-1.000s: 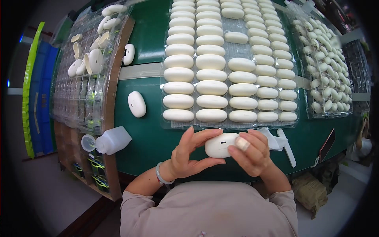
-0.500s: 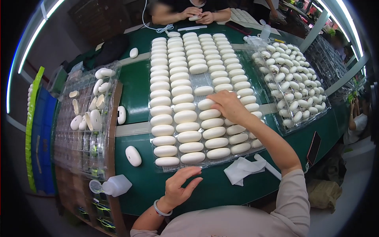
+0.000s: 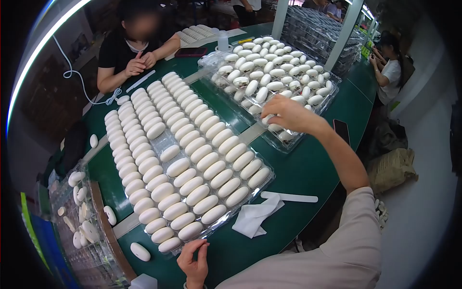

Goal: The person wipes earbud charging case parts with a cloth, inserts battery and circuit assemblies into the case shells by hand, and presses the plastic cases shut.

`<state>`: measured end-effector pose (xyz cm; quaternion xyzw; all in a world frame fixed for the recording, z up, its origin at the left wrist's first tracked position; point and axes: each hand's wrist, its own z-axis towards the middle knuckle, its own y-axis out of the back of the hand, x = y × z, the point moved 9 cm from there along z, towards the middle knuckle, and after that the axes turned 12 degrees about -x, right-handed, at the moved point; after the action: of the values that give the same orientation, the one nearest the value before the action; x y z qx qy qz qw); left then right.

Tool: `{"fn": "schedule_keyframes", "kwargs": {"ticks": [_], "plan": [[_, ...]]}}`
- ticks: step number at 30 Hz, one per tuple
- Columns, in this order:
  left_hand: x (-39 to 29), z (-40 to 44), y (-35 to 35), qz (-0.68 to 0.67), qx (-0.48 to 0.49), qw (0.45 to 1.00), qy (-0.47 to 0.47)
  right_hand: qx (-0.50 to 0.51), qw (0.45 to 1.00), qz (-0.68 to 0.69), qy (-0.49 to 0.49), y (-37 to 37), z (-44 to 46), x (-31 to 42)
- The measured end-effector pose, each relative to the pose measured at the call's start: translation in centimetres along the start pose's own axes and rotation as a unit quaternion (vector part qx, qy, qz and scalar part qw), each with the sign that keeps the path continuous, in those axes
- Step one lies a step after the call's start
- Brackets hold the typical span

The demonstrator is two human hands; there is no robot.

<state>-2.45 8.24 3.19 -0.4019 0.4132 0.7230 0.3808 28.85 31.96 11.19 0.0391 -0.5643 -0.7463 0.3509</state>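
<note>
In the head view my right hand [image 3: 291, 115] is over the near side of the right-hand clear tray [image 3: 281, 144], which is heaped with white oval cases [image 3: 275, 86]. Its fingers curl down among the cases, and whatever lies between the fingertips is hidden. My left hand [image 3: 194, 264] is at the near edge of the large tray, its thumb and fingers drawn together at the tips with nothing visible in them. Smooth white oval cases [image 3: 198, 195] stand in rows in that large clear tray [image 3: 163, 141], with a gap in a middle row.
A white cloth [image 3: 254, 216] and a white flat strip [image 3: 291, 197] lie near me, with a phone [image 3: 341, 131] farther right. Loose case parts fill a left tray [image 3: 103, 265]. Across the green table [image 3: 219, 98], a co-worker [image 3: 130, 53] sits with hands together.
My right hand has left the rows of the large tray and reached right to the heaped tray. My left hand's fingers have drawn together. The camera view has turned right.
</note>
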Motion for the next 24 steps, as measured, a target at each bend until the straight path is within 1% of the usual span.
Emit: {"fn": "schedule_keyframes", "kwargs": {"ticks": [1, 2, 5, 9, 12, 15, 16, 17, 18, 19, 20, 21, 23, 24], "plan": [[0.9, -0.5, -0.2, -0.007, 0.001, 1.0, 0.009, 0.017, 1.0, -0.009, -0.012, 1.4, -1.1, -2.1], [1.4, -0.7, -0.5, -0.015, 0.002, 1.0, 0.017, 0.039, 0.998, -0.032, 0.024, 2.2, -2.1, -3.1], [1.3, -0.7, -1.2, -0.015, 0.007, 1.0, 0.025, 0.104, 0.99, -0.088, 0.022, 1.4, -4.7, -4.7], [1.1, -0.9, -1.6, -0.011, 0.017, 1.0, 0.021, 0.118, 0.961, -0.217, 0.125, 0.6, -5.5, -3.9], [0.9, -1.1, -1.6, -0.011, 0.023, 0.999, 0.02, 0.122, 0.946, -0.245, 0.172, 0.0, -5.8, -4.4], [0.6, -1.1, -1.2, -0.013, 0.018, 0.999, 0.024, 0.061, 0.969, -0.193, 0.141, 2.3, -5.6, -4.0], [0.7, -1.2, -1.0, -0.02, 0.014, 0.999, 0.03, 0.028, 0.981, -0.173, 0.078, 4.3, -5.2, -2.7], [0.9, -1.3, -0.8, -0.028, 0.009, 0.999, 0.041, -0.006, 0.999, -0.038, 0.003, 5.3, -5.2, -1.7], [1.0, -1.4, -0.6, -0.041, 0.014, 0.998, 0.048, -0.033, 0.992, 0.097, -0.073, 5.5, -5.6, -0.9], [1.7, -1.8, -0.7, -0.066, 0.029, 0.996, 0.056, -0.053, 0.96, 0.23, -0.151, 4.9, -6.1, -0.2], [1.6, -1.9, -0.9, -0.092, 0.033, 0.993, 0.07, -0.038, 0.926, 0.34, -0.159, 2.9, -6.7, 2.2], [1.3, -1.5, -0.8, -0.112, 0.035, 0.99, 0.084, -0.021, 0.876, 0.451, -0.171, 0.5, -7.3, 4.9], [0.2, -1.1, -1.2, -0.142, 0.069, 0.985, 0.066, 0.045, 0.774, 0.577, -0.255, -5.2, -9.3, 9.3], [0.5, -1.4, -1.2, -0.166, 0.077, 0.979, 0.087, 0.097, 0.739, 0.603, -0.285, -7.7, -10.1, 11.7]]}}
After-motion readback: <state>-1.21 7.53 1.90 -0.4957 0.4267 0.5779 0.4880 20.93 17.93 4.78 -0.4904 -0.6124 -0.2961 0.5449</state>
